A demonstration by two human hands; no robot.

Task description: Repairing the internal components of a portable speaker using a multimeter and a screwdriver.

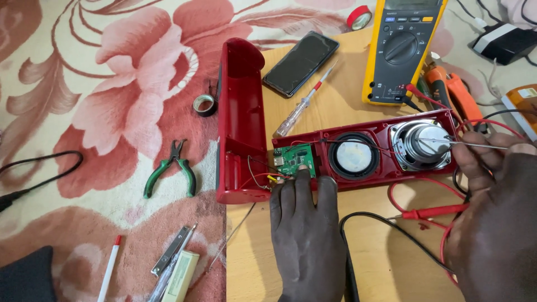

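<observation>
Showing glossy red plastic on the speaker shell, shiny bare metal on the speaker magnet, smooth pale wood on the desk, soft woven cloth on the flowered carpet, gleaming black glass on the phone.

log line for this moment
left hand pressing circuit board | right hand holding metal probe over speaker driver | red speaker case open
</observation>
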